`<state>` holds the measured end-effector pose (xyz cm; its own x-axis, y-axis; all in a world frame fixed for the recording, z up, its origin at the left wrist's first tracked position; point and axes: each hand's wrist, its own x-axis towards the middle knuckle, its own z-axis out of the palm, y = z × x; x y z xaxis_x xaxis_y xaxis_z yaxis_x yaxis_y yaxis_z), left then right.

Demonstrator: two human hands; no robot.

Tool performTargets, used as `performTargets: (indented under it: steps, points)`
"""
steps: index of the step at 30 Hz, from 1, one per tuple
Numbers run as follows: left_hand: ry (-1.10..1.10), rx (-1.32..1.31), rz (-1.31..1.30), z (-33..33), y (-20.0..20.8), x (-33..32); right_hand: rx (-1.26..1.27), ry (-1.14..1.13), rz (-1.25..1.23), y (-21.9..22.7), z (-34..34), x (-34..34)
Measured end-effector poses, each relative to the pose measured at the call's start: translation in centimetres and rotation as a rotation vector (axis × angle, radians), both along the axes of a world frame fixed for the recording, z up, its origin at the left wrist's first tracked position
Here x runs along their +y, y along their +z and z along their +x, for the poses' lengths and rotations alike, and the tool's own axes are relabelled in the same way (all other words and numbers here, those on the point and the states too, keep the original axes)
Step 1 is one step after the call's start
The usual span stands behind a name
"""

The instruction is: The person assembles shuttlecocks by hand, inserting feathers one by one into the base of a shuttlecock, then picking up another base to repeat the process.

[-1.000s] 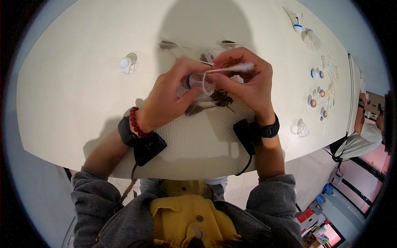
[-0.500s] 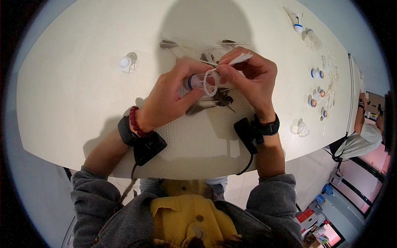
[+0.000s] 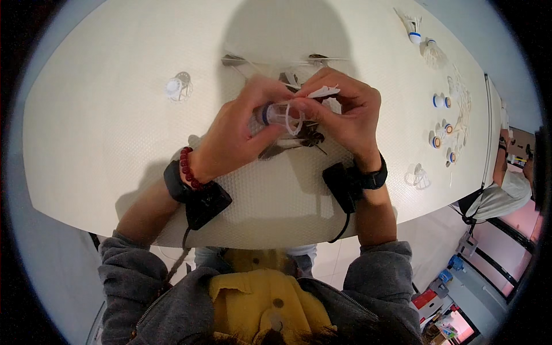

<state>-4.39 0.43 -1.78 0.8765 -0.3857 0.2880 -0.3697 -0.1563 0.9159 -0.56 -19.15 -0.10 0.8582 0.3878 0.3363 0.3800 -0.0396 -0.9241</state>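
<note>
My left hand [image 3: 233, 132] wraps round a shuttlecock body [image 3: 280, 117] lying on its side, its blue-banded base toward the palm and its clear plastic skirt opening to the right. In a pinch of thumb and fingers at the skirt's rim, my right hand [image 3: 351, 112] holds a white feather [image 3: 324, 92]; where its shaft ends is hidden by the fingers. Dark feathers [image 3: 311, 135] lie on the table beneath both hands. Beyond them are another dark-tipped feather [image 3: 233, 60] and one more [image 3: 318, 59].
A white plastic shuttlecock skirt [image 3: 176, 88] sits at the left. Along the right are a feathered shuttlecock [image 3: 414, 35], several blue-banded bases [image 3: 435, 142], scattered pale quills [image 3: 461, 123] and a clear skirt [image 3: 420, 178]. Past the table's right edge another person's light sleeve [image 3: 509, 198] shows.
My right hand has shifted slightly left and down, bringing the white feather closer to the skirt's rim. The left hand keeps its hold on the shuttlecock body.
</note>
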Motion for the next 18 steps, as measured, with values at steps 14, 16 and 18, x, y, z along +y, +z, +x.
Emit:
performTargets:
  steps: [14,16,18]
  points:
    - [0.073,0.056,-0.046,-0.2,-0.3,-0.1,-0.029,-0.002,-0.020,0.0,0.0,-0.3]
    - [0.059,0.047,-0.027,0.1,-0.7,0.2,-0.018,-0.009,0.002,0.0,-0.1,-0.2]
    - [0.044,0.038,-0.010,0.1,-0.6,0.2,-0.045,-0.014,-0.017,0.0,0.0,-0.2]
